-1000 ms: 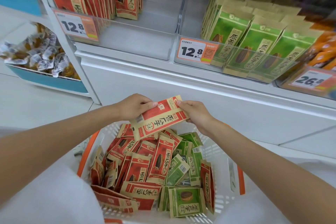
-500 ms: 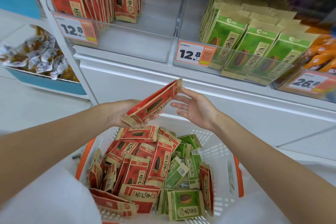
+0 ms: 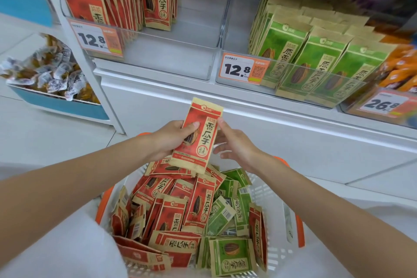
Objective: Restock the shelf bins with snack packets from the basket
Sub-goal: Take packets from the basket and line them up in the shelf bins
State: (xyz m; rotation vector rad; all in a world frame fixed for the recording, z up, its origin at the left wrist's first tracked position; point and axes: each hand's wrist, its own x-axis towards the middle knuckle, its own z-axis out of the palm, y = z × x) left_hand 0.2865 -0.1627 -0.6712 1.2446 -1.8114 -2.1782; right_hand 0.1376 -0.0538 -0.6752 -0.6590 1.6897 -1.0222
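Red snack packet (image 3: pixel 199 140) is held upright just above the far rim of the basket (image 3: pixel 273 232). Left hand (image 3: pixel 168 140) grips its left edge, thumb across the front. Right hand (image 3: pixel 237 145) is loose-fingered, its index tip touching the packet's right edge. Basket holds mixed loose packets (image 3: pixel 198 205). Above and beyond the basket stand the red-stock bin (image 3: pixel 171 58) and the green-stock bin (image 3: pixel 316 74).

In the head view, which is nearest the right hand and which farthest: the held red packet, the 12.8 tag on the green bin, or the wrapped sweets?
1. Held red packet, at the right hand fingertips.
2. 12.8 tag, above, on the green bin.
3. Wrapped sweets, far left.
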